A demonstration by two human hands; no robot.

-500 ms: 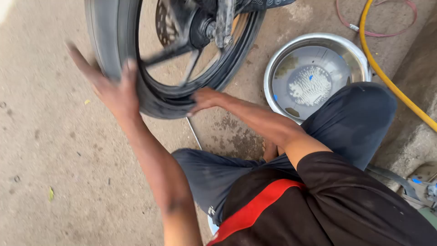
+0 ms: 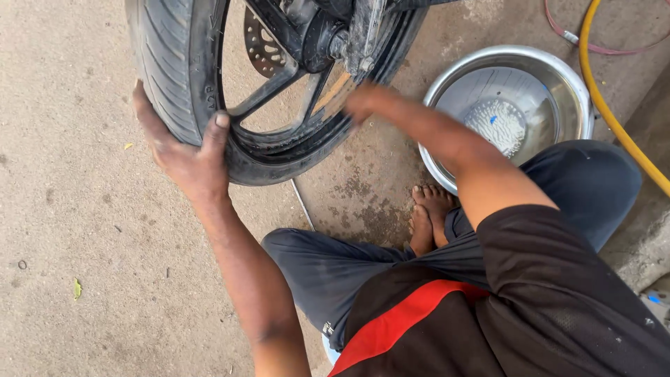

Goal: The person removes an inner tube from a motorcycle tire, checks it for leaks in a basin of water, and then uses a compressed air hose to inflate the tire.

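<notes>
One head-worn view — looking steeply down, close over the wheel [image 2: 209,91] and concrete floor [image 2: 63,209].

- The person wears a black short-sleeved top [image 2: 558,307], the fabric dull and slightly dusty, with small pale specks scattered over the lower right part.
- A broad red stripe [image 2: 405,318] runs diagonally across the front of that top, bright against the black.
- The sleeve [image 2: 523,237] ends above the elbow, its hem loose; both forearms are bare.
- Dark blue-grey trousers [image 2: 328,272] cover the legs, creased and crumpled at the knees, with a small pale mark near one hem.
- The feet [image 2: 429,216] are bare, no shoes or sandals, toes showing side by side.
- The left hand [image 2: 185,150] and right hand [image 2: 363,101] carry no gloves, rings or watch.
</notes>
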